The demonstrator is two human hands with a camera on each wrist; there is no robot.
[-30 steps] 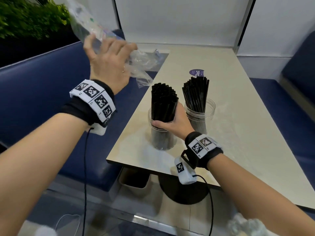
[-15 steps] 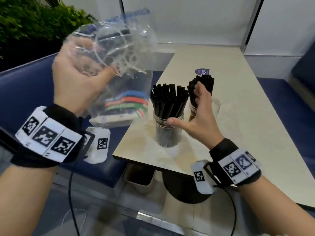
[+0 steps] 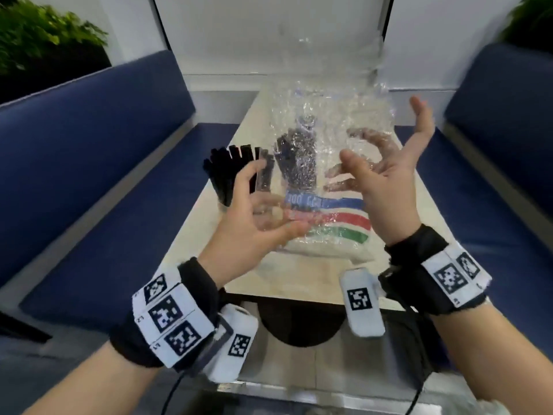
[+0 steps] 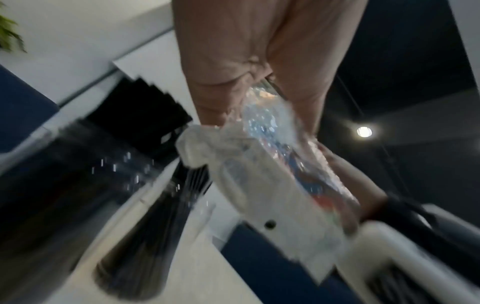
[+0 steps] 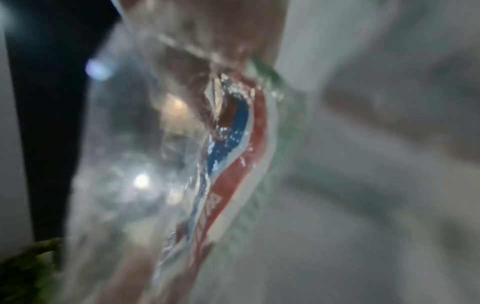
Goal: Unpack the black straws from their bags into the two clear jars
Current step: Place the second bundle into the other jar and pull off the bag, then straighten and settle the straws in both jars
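Clear bag (image 3: 326, 163) now centred, left hand (image 3: 254, 217) pinching it, right hand (image 3: 386, 181) newly behind, fingers spread.

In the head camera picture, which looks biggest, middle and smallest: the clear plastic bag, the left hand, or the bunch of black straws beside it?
1. Clear plastic bag, largest.
2. Left hand, though it is nearer the camera.
3. Black straws, smallest; partly hidden by the hand.

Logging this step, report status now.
Left hand pinches crinkled clear plastic bag; right hand open behind it. Black straws stand jarred. Bag hides second jar.
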